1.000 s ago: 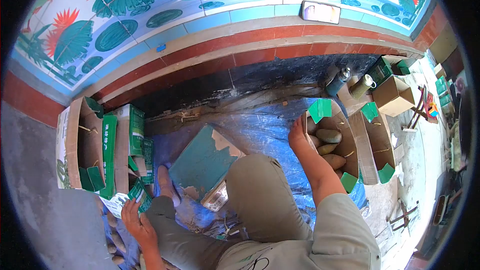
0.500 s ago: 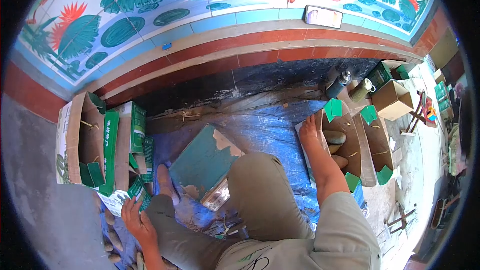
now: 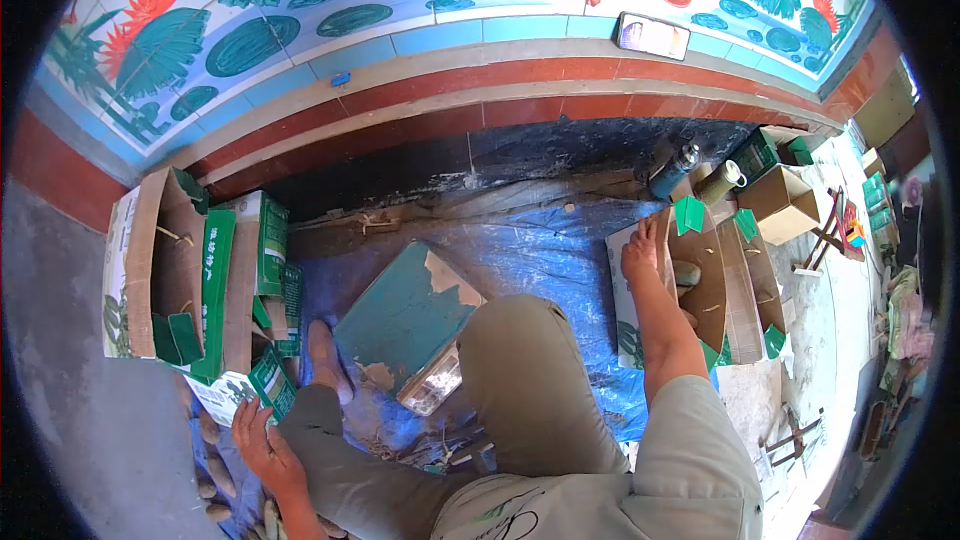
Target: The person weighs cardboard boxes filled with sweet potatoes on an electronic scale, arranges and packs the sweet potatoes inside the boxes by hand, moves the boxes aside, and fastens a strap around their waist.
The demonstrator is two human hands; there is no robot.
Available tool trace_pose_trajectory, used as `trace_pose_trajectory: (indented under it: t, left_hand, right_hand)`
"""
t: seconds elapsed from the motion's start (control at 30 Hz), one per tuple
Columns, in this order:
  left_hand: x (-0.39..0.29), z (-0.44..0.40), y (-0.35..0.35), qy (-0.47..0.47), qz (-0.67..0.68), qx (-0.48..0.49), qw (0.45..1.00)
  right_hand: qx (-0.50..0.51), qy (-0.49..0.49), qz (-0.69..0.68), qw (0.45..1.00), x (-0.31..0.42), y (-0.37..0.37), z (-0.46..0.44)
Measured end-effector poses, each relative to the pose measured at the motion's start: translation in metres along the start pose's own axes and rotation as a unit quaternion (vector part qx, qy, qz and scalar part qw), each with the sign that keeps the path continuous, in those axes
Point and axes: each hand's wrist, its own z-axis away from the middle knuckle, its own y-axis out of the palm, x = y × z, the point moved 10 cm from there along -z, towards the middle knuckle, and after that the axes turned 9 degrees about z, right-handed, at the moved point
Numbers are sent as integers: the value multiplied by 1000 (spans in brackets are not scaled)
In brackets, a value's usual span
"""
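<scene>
Your right grip [image 3: 641, 252] lies over the left rim of an open carton [image 3: 708, 285], fingers together; how tightly it closes there, you cannot tell. The carton sits beneath and right of that grip, with brown tubers [image 3: 686, 272] inside, just beside your wrist. Expect light but fairly stiff cardboard, weighed down by firm, dense contents; a double wall edge or the base should bear load better than the green flap [image 3: 689, 214] beyond your fingers. Your left grip [image 3: 262, 443], loosely spread and holding nothing, is beside a white-and-green carton [image 3: 222, 398].
</scene>
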Motion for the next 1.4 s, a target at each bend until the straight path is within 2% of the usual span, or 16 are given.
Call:
trace_pose_trajectory:
  t: [0.17,0.3,0.47,0.57,0.7,0.8,0.87,1.07,1.23,1.33,1.4]
  left_hand:
    - [3,6,-5,10,-16,-8,1000]
    - [1,8,-9,10,-6,-18,1000]
    - [4,10,-12,-2,-4,-24,1000]
    - [3,10,-14,9,2,-29,1000]
    - [0,10,-15,13,13,-40,999]
    - [-5,8,-16,16,21,-47,999]
    - [-5,9,-16,20,22,-52,998]
    - [-5,11,-16,17,25,-62,998]
    - [-5,11,-18,15,17,-69,997]
    - [-2,12,-17,14,25,-74,997]
    - [5,16,-20,3,24,-88,996]
  right_hand:
    - [-20,-62,-26,998,31,-18,3]
    - [-67,-78,-64,993,51,-32,10]
    - [-74,-92,-120,986,64,-52,22]
    - [-44,-86,-234,967,60,-69,36]
    - [-107,-103,-341,928,43,-120,43]
    - [-171,-148,-481,847,30,-168,41]
    - [-220,-196,-577,762,14,-227,60]
    - [-261,-307,-665,629,-2,-385,131]
    - [-338,-393,-597,612,34,-460,187]
    - [-341,-401,-552,646,79,-455,185]
    - [-292,-386,-517,706,114,-429,169]
